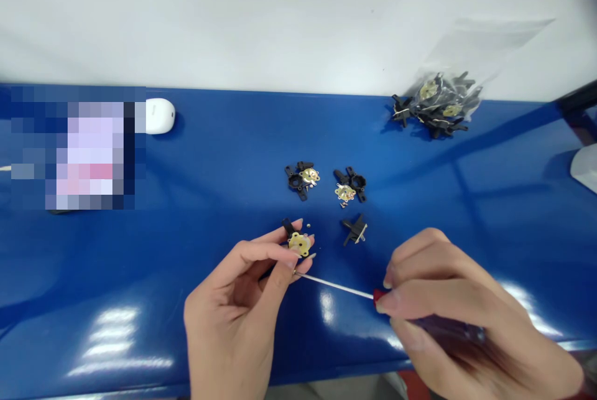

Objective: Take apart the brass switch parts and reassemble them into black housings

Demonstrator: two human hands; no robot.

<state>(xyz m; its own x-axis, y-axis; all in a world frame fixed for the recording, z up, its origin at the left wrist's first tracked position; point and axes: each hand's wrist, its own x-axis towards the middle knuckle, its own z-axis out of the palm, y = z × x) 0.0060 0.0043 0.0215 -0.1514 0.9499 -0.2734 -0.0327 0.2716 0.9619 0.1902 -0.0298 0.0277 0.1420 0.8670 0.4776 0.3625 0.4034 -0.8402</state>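
Note:
My left hand (247, 300) pinches a small black plastic part with a gold metal plate (299, 244) on its face. In my right hand (448, 313) is a screwdriver (338, 286) with a thin shaft and a red collar; most of its handle is hidden in the fingers. The shaft's tip meets my left fingertips, with a tiny screw (295, 272) apparently at its end. Just beyond my left fingers a small silver piece (308, 226) lies on the table. Right of them rests a black cross-shaped part (356, 229).
Two groups of loose black parts, gold plates and screws lie ahead, a left group (302, 180) and a right group (351, 185). A clear bag (448, 101) of similar parts leans on the wall. A white earbud case (160, 116) sits beside a blurred-out phone-like object (91, 157).

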